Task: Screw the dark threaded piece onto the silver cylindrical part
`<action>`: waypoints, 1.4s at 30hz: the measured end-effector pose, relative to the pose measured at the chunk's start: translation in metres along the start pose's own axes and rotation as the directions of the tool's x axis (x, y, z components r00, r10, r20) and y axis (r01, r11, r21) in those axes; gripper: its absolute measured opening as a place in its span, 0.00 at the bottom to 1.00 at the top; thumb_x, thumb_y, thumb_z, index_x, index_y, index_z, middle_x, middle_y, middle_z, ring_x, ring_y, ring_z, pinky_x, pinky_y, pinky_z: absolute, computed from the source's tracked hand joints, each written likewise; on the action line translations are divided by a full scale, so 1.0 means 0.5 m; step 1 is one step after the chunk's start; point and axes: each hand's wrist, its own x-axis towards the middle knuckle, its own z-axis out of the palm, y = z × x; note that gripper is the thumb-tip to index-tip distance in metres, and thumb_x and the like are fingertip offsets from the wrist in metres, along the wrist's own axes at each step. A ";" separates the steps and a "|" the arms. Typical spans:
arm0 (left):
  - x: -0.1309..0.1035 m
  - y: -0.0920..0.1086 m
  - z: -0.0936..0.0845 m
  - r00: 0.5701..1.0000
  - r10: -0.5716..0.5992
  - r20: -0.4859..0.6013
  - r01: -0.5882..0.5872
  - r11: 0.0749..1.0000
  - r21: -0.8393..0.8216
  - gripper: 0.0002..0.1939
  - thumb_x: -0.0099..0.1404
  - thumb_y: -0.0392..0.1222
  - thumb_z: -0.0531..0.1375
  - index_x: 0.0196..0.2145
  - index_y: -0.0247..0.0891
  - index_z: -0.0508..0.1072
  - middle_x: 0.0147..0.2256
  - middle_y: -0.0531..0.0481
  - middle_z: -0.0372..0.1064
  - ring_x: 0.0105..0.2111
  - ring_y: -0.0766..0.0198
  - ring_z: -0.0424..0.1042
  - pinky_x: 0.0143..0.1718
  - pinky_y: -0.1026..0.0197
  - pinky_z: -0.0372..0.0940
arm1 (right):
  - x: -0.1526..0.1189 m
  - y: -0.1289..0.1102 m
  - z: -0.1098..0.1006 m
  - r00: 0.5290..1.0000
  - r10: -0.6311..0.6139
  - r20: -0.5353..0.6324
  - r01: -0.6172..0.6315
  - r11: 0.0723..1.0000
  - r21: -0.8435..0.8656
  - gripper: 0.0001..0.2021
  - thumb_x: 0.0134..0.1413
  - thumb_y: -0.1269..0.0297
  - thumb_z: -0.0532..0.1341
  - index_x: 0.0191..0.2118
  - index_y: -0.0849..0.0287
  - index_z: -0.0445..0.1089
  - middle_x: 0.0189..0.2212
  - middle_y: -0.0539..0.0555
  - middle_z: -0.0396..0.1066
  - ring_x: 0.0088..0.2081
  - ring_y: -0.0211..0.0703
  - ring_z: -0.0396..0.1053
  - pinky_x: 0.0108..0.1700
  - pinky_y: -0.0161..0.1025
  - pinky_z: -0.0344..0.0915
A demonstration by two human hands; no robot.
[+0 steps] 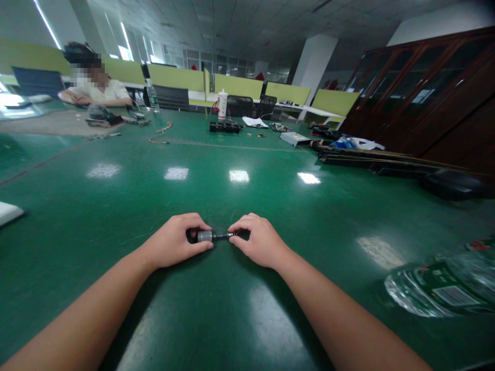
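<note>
Your bare left forearm (100, 296) slants up and inward from the lower left, and your bare right forearm (328, 296) mirrors it from the lower right. Your left hand (174, 242) and right hand (261, 241) face each other, nearly level, fingertips near but apart. Your left thumb and index finger curve into a grip, thumb nearer you; your right thumb and index finger pinch more narrowly.

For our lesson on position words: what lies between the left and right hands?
The head view shows a grey cylinder at the left hand and a thin shaft reaching the right hand.
</note>
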 end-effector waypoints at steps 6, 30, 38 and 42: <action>0.000 -0.001 -0.002 1.000 -0.019 0.002 0.019 1.000 -0.010 0.14 0.59 0.50 0.65 0.38 0.39 0.78 0.32 0.50 0.73 0.32 0.61 0.71 0.34 0.62 0.64 | 0.000 0.002 -0.003 1.000 0.006 -0.013 -0.006 1.000 -0.008 0.06 0.53 0.69 0.65 0.38 0.55 0.78 0.36 0.52 0.77 0.40 0.43 0.68 0.44 0.41 0.63; 0.000 0.002 0.007 1.000 -0.005 0.002 0.005 0.999 -0.037 0.12 0.58 0.46 0.66 0.39 0.39 0.77 0.34 0.50 0.72 0.34 0.61 0.71 0.36 0.62 0.63 | 0.002 -0.021 0.007 1.000 0.019 0.014 -0.020 0.995 0.102 0.11 0.51 0.73 0.66 0.41 0.55 0.78 0.36 0.51 0.78 0.40 0.41 0.71 0.44 0.39 0.65; -0.001 0.015 0.007 0.999 0.008 0.042 -0.003 0.992 -0.122 0.12 0.65 0.48 0.61 0.40 0.39 0.77 0.33 0.50 0.71 0.32 0.63 0.70 0.35 0.62 0.63 | 0.002 -0.031 0.009 0.998 0.047 0.037 -0.052 0.987 0.149 0.14 0.51 0.73 0.66 0.45 0.56 0.78 0.35 0.53 0.75 0.36 0.39 0.72 0.42 0.37 0.66; 0.001 0.014 0.007 0.999 -0.006 0.038 0.010 0.994 -0.109 0.12 0.63 0.48 0.62 0.40 0.39 0.77 0.34 0.50 0.72 0.33 0.62 0.70 0.34 0.62 0.63 | 0.002 -0.029 0.010 0.998 0.031 0.048 -0.037 0.989 0.140 0.13 0.53 0.73 0.65 0.45 0.56 0.77 0.35 0.53 0.75 0.37 0.40 0.71 0.43 0.37 0.65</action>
